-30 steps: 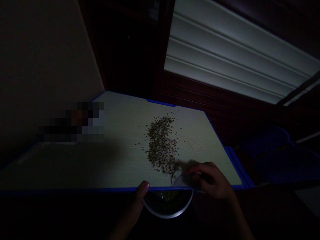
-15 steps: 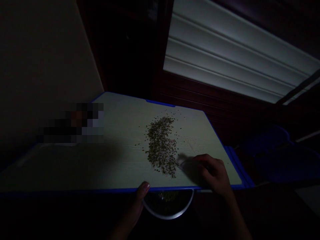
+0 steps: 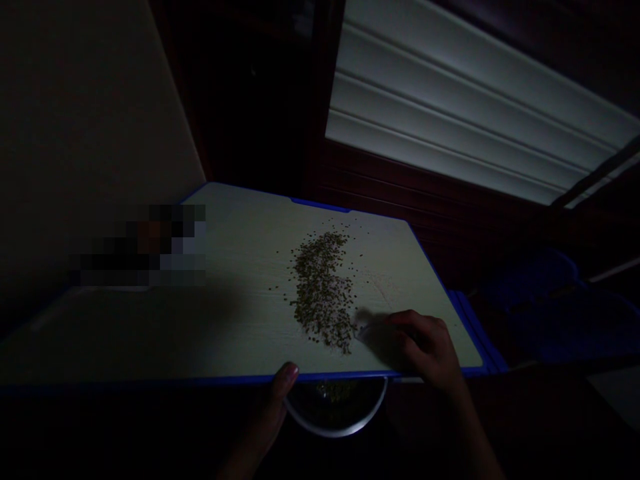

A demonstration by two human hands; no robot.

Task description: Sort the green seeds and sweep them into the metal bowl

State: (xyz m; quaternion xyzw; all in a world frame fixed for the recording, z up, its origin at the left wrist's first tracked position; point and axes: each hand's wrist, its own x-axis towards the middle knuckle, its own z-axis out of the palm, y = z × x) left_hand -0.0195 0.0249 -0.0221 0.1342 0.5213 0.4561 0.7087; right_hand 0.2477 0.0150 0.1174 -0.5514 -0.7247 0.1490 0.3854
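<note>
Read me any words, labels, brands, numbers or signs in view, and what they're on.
None can be read.
Tabletop, bowl, white slatted panel: no lettering visible.
Clear piece in the right hand: too dim to tell.
Pixelated patch, left: anything printed there is hidden.

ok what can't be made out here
All in the head view:
Left hand: fingers hidden by the table edge.
Bowl: far side covered by the table.
Thin item in the right hand: too dim to identify.
Dark bits: too tiny to identify.
Pixelated patch: pixels mask what's there.
</note>
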